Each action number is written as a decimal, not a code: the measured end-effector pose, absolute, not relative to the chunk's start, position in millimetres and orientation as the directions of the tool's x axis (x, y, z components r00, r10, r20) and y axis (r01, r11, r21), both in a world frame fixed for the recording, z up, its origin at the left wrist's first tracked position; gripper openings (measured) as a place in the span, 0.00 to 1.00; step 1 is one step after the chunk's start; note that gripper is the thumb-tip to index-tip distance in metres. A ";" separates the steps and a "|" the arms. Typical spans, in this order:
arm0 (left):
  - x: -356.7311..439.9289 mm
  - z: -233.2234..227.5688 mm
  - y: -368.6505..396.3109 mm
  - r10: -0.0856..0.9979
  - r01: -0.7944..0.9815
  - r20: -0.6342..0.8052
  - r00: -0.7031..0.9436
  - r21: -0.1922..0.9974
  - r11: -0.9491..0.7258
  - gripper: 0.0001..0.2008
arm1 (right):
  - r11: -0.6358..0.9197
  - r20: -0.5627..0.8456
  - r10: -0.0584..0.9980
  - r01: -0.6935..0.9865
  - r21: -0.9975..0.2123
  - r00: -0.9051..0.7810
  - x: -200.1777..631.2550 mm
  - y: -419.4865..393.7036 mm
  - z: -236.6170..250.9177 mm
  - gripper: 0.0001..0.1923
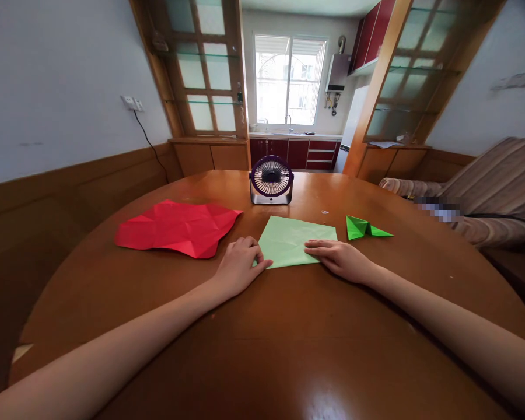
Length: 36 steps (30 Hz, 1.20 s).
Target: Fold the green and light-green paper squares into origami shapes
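Observation:
A light green sheet of paper [284, 239], with faint creases and a straight near edge, lies on the wooden table between my hands. My left hand [240, 265] is closed at the sheet's left corner, its fingers bent and its thumb on the near edge. Flat on the sheet's right part, near the lower edge, rest the outstretched fingers of my right hand [339, 259]. To the right stands a small folded piece of bright green paper [359, 228] with pointed ends. A creased red sheet of paper [179, 228] lies spread out to the left.
A small dark fan [271, 179] stands on the table [289, 326] beyond the light green sheet. The table's rounded edge curves around both sides. A striped sofa [494, 181] is at the right, and a kitchen with a window [290, 81] lies behind.

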<state>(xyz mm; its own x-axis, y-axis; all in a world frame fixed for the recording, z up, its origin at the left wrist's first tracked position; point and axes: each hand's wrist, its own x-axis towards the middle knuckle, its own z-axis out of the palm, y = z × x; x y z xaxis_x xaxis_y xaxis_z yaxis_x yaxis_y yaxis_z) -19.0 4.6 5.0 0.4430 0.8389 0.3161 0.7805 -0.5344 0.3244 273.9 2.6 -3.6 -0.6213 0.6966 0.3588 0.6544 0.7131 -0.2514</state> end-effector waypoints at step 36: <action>-59.6 35.0 36.7 0.790 0.655 -0.077 0.609 0.611 -0.445 0.12 | 0.697 0.407 0.709 0.661 -0.277 -0.577 264.8 -2.2 -1.6 0.16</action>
